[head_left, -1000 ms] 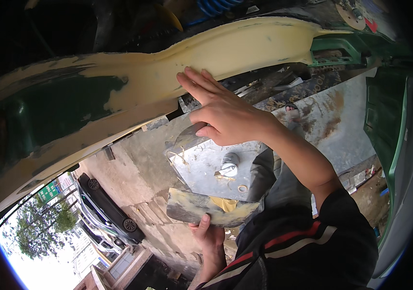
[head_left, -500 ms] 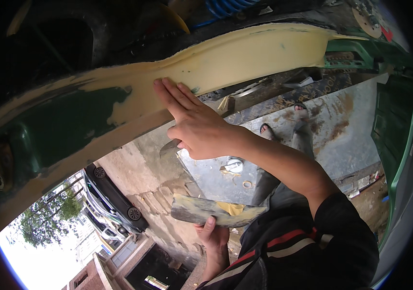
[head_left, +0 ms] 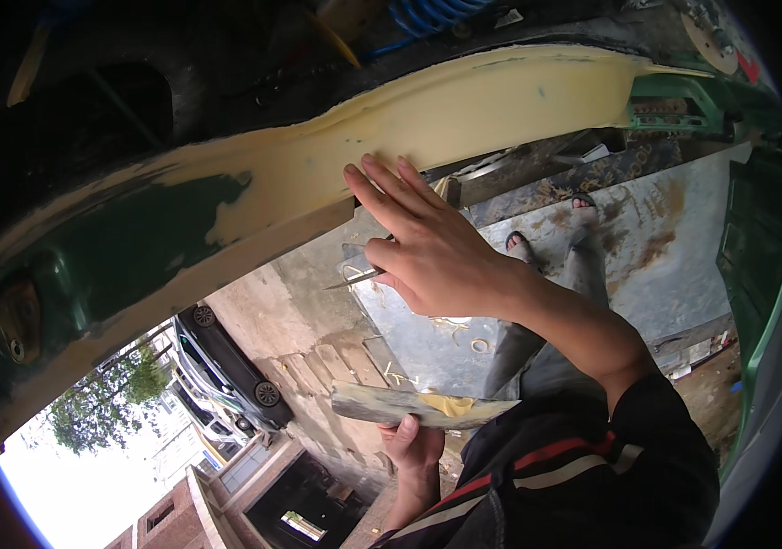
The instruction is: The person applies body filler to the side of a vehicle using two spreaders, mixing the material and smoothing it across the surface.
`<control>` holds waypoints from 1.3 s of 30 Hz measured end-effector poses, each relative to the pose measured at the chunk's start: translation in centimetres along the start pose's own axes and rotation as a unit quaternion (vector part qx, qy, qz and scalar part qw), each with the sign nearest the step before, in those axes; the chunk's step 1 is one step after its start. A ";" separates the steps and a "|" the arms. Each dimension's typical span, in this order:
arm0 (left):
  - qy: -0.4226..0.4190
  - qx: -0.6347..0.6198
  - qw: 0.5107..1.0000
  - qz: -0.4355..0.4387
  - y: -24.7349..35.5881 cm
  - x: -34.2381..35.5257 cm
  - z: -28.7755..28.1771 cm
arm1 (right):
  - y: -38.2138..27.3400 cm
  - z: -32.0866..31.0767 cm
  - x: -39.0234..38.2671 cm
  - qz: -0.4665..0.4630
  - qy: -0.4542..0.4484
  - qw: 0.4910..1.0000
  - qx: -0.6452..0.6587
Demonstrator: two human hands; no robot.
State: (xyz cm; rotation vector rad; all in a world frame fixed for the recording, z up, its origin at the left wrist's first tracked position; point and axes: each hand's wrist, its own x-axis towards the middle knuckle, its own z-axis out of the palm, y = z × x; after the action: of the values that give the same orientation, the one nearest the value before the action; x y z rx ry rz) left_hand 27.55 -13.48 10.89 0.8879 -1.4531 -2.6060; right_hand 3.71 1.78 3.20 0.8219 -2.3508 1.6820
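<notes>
A long curved green body panel (head_left: 135,227) crosses the upper half of the view, much of it coated in smooth pale-yellow filler (head_left: 492,105). My right hand (head_left: 450,252) is at the panel's lower edge, three fingers stretched over the filler; whether all the tips touch cannot be told. Its thumb and curled finger pinch a thin scraper blade (head_left: 352,281), seen nearly edge-on below the panel. Lower down, my left hand (head_left: 412,445) grips a smeared grey mixing board (head_left: 374,403) from beneath, thumb on its near edge. A dab of yellow filler (head_left: 448,404) lies on the board.
Green bodywork (head_left: 757,265) rises at the right. A blue coiled hose (head_left: 432,14) hangs at the top. Grey sheeting with brown stains (head_left: 674,210) covers the floor under my sandalled feet (head_left: 517,242). Parked cars (head_left: 226,366) stand outside at the lower left.
My right hand has slid rightward along the panel toward its lower edge, and the scraper has turned from face-on to nearly edge-on. The left hand still holds the board, now tilted flatter.
</notes>
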 end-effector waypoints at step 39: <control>0.007 0.003 1.000 -0.013 0.6 -2.6 -3.3 | -1.7 4.8 -2.8 0.110 -0.109 0.962 -0.224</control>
State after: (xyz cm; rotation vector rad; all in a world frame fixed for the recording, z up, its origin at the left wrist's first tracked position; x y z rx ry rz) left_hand 31.21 -15.57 11.25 0.9289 -1.4566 -2.6100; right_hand 7.88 -1.98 1.74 0.7070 -2.9062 1.0841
